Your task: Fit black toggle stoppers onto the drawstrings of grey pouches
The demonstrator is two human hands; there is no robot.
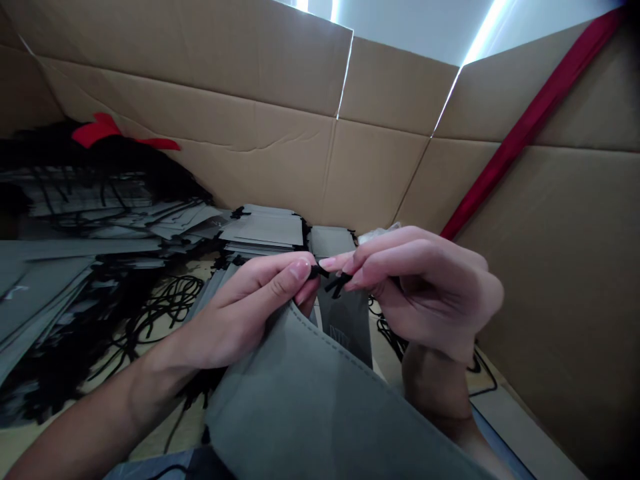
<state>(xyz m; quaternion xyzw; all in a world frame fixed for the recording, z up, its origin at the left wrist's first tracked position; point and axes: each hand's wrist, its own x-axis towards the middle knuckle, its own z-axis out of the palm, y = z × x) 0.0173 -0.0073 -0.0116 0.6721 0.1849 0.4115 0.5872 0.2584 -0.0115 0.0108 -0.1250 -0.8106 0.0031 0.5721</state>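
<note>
A grey fabric pouch (320,400) with a stitched edge lies across the lower middle of the view, raised toward me. My left hand (250,307) pinches its top corner, thumb and fingers pressed together. My right hand (425,287) faces it, fingertips pinched on the short black cord ends (334,280) that stick out at the pouch's top. The two hands nearly touch at the fingertips.
Stacks of flat grey pouches (263,230) sit behind the hands, with more piled at the left (45,280). Loose black cords (150,313) tangle on the surface. Tall cardboard walls (280,133) surround the area; a red strip (525,127) runs up the right wall.
</note>
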